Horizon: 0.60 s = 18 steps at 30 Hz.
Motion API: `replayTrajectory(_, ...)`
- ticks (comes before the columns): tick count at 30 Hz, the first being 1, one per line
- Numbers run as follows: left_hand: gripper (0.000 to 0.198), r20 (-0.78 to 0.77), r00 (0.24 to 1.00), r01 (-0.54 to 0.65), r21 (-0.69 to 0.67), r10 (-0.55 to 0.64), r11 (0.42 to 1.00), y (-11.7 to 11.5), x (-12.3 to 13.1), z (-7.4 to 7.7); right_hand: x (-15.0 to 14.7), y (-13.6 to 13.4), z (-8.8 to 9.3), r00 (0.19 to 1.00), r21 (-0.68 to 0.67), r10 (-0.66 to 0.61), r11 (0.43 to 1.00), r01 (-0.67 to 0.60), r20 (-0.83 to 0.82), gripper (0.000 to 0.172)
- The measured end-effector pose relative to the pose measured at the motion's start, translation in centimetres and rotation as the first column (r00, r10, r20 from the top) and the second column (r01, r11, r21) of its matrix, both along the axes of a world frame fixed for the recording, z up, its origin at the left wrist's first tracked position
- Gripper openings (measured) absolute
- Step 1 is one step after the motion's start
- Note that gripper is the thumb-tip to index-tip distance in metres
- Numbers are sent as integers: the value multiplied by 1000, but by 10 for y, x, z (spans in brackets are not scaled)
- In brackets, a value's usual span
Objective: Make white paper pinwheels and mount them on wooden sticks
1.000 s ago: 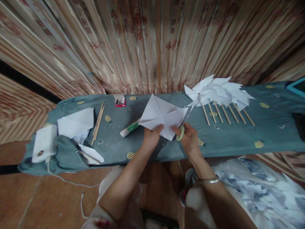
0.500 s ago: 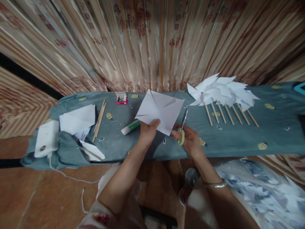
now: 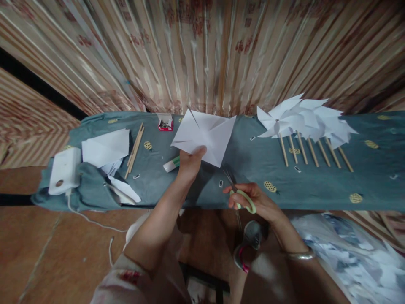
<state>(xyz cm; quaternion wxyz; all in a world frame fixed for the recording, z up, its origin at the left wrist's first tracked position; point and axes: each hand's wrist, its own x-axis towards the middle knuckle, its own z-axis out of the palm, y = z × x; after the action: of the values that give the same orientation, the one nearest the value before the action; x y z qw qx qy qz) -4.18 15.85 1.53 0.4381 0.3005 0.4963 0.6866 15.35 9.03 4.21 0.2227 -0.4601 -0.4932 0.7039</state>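
My left hand [image 3: 191, 162] pinches a white square of paper [image 3: 209, 133] near its lower edge, thumb on top. Slits run from the paper's corners toward its middle. My right hand [image 3: 249, 197] grips a pair of scissors [image 3: 245, 200] by the pale green handles, below and right of the paper and apart from it. The blades point up and left. Partly behind my left hand lies a green and white box [image 3: 171, 164]. A small red box [image 3: 166, 123] of metal pins stands beyond it.
Finished paper pinwheels [image 3: 303, 118] on wooden sticks lie at the right of the cloth-covered table [image 3: 329, 185]. Loose sticks [image 3: 134, 150], paper sheets [image 3: 106, 147] and a white corded device [image 3: 65, 171] are at left. A plastic bag [image 3: 354, 253] of paper pieces sits below right.
My right hand has drawn the scissors down, away from the paper, and their blades have swung to the left. The paper has shifted slightly left and up in view, still in my left hand.
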Motion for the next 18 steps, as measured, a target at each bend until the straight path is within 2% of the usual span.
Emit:
replayTrajectory(9, 22, -43, 997, 55, -40, -56, 998, -6, 12, 2, -7, 4, 0, 999, 12, -34, 999, 34, -3, 44)
replayTrajectory(18, 31, -53, 996, 69, -43, -71, 997, -7, 14, 0, -8, 4, 0, 999, 37, -45, 998, 45, -19, 41)
